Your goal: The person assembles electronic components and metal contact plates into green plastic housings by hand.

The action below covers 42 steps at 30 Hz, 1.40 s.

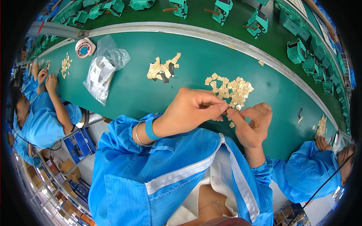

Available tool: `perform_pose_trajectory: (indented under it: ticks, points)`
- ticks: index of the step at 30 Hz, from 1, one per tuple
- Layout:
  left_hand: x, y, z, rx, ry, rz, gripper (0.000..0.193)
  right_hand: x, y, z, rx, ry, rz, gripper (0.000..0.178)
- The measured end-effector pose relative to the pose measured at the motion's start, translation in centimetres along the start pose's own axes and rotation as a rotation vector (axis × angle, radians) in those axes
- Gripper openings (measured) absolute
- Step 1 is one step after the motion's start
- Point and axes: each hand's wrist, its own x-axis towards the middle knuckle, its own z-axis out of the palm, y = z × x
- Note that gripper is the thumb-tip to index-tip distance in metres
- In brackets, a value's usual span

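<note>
My left hand (196,109), with a blue band and a metal bangle at its wrist, is closed in a pinch. Its fingertips meet those of my right hand (252,122), which pinches too, just in front of a heap of small cream-coloured pieces (238,91). Something tiny and dark shows between the fingertips, too small to name. A few loose cream pieces lie close by my right fingers. Farther left on the green table (132,83) sits a smaller pile of cream strips (156,69) with black pieces (171,69) among them.
A clear plastic bag (101,75) with white contents lies at left, beside a pink round fan-like device (85,48). Co-workers in blue sit at left (43,118) and right (309,169). Beyond a metal rail (158,27), teal units (258,22) stand on a green belt.
</note>
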Motion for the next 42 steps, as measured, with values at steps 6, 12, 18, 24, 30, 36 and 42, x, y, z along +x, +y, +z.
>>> perform_pose_trajectory:
  ticks: [6,12,18,24,30,36,42]
  points:
    - [0.2,-0.4,0.0,0.01,0.005,-0.033,0.012,0.0,0.0,0.0,0.013,0.003,-0.018,0.036]
    - [0.6,-0.1,-0.3,0.163,-0.038,0.058,0.01,-0.1,-0.1,-0.1,0.017,0.006,-0.032,0.035]
    - [1.3,-0.5,-0.2,0.038,-0.027,-0.012,0.009,-0.3,0.0,-0.4,0.032,0.013,0.003,0.031]
    - [2.6,-1.6,-0.7,0.317,0.036,0.19,0.006,-0.7,0.0,-1.3,0.151,0.055,0.206,0.027]
    - [5.3,-0.6,-0.9,1.263,0.176,0.519,0.041,-2.4,0.4,-2.2,0.606,0.211,0.605,0.019]
    - [14.0,4.6,-5.3,1.466,0.597,0.824,0.066,-2.4,0.6,-1.8,0.719,0.235,0.676,0.02]
    - [20.9,4.0,-11.0,1.881,0.356,0.931,0.059,-2.7,0.3,-1.6,0.722,0.175,0.721,0.021]
